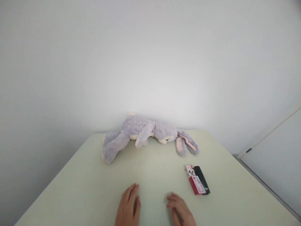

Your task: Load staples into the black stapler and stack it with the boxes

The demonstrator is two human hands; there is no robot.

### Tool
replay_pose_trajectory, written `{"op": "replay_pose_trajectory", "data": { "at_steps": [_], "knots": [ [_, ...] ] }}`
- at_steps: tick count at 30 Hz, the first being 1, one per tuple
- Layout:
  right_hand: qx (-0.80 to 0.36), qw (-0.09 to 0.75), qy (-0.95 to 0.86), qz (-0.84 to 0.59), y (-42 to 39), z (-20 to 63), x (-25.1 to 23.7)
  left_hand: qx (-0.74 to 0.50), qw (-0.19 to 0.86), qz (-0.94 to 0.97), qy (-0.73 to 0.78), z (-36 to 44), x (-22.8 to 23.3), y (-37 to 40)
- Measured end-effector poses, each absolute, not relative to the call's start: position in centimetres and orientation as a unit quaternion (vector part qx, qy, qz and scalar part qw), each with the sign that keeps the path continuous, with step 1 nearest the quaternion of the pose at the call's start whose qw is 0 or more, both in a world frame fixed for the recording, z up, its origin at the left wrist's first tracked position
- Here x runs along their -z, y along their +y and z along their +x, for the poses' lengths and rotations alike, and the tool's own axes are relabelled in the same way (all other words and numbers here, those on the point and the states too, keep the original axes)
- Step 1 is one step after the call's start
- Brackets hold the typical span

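Head view: both hands rest flat and empty on the table [94, 188], fingers released. Left hand [128, 207] and right hand [180, 208] lie nearer the viewer than the plush rabbit [145, 133]; a red box [196, 183] sits to the rabbit's near right.

Both hands are showing at the bottom edge of the view, side by side and apart from each other. The left hand [128, 207] is lying flat, palm down, with its fingers [131, 191] held together and pointing forward, the thumb tucked along the inner side. The right hand [181, 210] is also facing palm down, but its fingers [172, 198] are curling loosely and angling inward toward the left hand. Neither hand is gripping anything. Only the hands are showing; the wrists and forearms are running out of the frame below.
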State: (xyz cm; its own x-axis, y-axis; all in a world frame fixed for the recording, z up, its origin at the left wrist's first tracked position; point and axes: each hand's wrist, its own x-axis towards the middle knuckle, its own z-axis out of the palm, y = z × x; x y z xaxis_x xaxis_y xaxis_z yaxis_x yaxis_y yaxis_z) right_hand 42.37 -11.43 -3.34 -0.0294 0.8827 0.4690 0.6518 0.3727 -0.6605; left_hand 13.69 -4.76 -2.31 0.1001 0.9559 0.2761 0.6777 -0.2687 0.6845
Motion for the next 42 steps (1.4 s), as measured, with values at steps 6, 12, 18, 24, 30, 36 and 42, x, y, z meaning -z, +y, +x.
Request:
{"op": "replay_pose_trajectory", "data": {
  "at_steps": [6,12,18,24,30,36,42],
  "knots": [
    [-0.249,0.444,-0.650,-0.564,-9.4,36.5,0.1,-0.215,0.034,0.782,0.584,11.5,3.1,-7.4],
    [-0.299,0.420,-0.602,-0.609,-8.8,35.6,0.1,-0.213,0.051,0.772,0.597,12.8,0.2,-8.1],
    [-0.300,0.398,-0.589,-0.636,-9.0,35.7,0.9,-0.207,0.071,0.768,0.603,12.8,0.0,-8.3],
    [-0.297,0.382,-0.580,-0.655,-9.6,35.5,0.9,-0.199,0.080,0.763,0.610,12.9,-0.1,-8.5],
    [-0.291,0.365,-0.588,-0.660,-10.3,35.2,0.3,-0.200,0.087,0.761,0.611,12.8,-0.4,-8.5],
    [-0.284,0.347,-0.600,-0.662,-10.4,35.3,0.6,-0.198,0.089,0.762,0.610,12.8,-0.5,-8.5],
    [-0.276,0.331,-0.617,-0.659,-10.6,35.5,1.2,-0.197,0.088,0.763,0.609,12.9,-0.6,-8.5]
  ]
}}
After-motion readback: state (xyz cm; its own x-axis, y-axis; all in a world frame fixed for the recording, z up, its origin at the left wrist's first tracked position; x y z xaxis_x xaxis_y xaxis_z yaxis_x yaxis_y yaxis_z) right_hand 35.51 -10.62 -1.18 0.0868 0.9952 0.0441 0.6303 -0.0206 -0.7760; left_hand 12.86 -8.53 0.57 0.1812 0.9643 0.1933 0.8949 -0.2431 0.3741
